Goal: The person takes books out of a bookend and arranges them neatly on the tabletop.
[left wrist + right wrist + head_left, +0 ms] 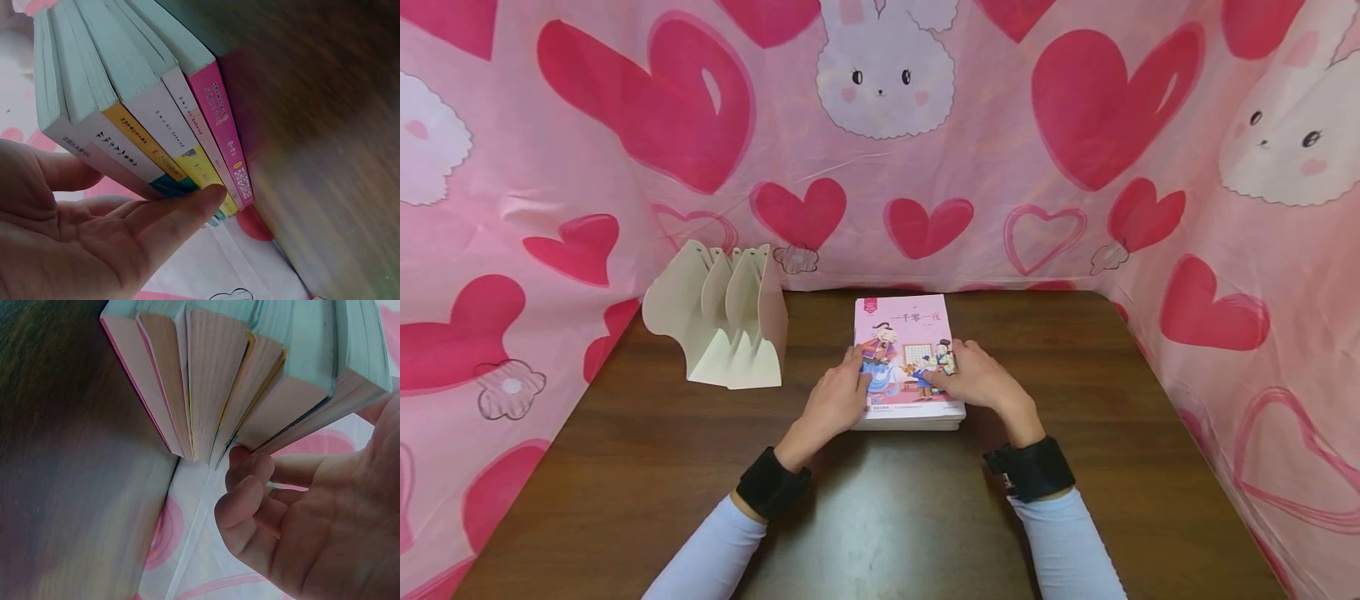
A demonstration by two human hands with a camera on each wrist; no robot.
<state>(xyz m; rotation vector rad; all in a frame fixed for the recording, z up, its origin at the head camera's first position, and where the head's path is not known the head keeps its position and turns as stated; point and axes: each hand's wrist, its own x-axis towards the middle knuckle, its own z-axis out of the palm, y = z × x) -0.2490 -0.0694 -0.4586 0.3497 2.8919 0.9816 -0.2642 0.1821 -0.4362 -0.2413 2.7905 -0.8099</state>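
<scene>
A stack of several paperback books (910, 396) lies on the table, with a pink illustrated cover on top. On its left side is my left hand (838, 392), thumb on the top cover and fingers against the coloured spines (169, 134). My right hand (981, 379) holds the opposite side, its thumb also over the cover. In the right wrist view, the fingers (240, 503) of that hand curl by the page edges (215, 381) of the upper books. The two hands grip the stack between them.
A cream file rack (722, 321) with several upright dividers stands at the back left of the brown wooden table (917, 517). Pink cloth (880, 167) printed with hearts and rabbits hangs behind the table and along both sides.
</scene>
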